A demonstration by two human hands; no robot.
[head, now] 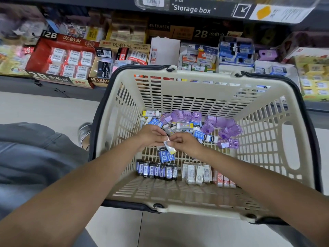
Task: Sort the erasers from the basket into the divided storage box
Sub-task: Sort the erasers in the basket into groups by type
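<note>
Cream plastic makes up the basket [199, 97], which has slotted walls and dark handles folded down along its rim, and stands on a pale tiled floor [44, 107] in front of a low shop shelf. Both forearms reach down into it. The left hand [151, 136] and the right hand [185, 142] meet over the middle of the basket floor, fingers curled, and together they pinch a small wrapped eraser [169, 146] with a grey and yellow sleeve; which hand bears it more I cannot tell.

Loose erasers [195, 129] in blue, white and yellow sleeves lie in a jumble just behind the hands, and a heap of clear purple cubes [220, 125] sits to the right of them, toward the far wall. Along the near wall a row of dark-sleeved erasers [156, 171] stands side by side on the left, and a row of white ones [195, 173] stands just beside it on the right, with a few red and white pieces at that row's right end.

On the shelf behind the basket stands a red display carton [67, 59] marked 2B, full of wrapped erasers, beside other cartons of erasers. A dark shelf strip [192, 8] above reads "Storage box".
</note>
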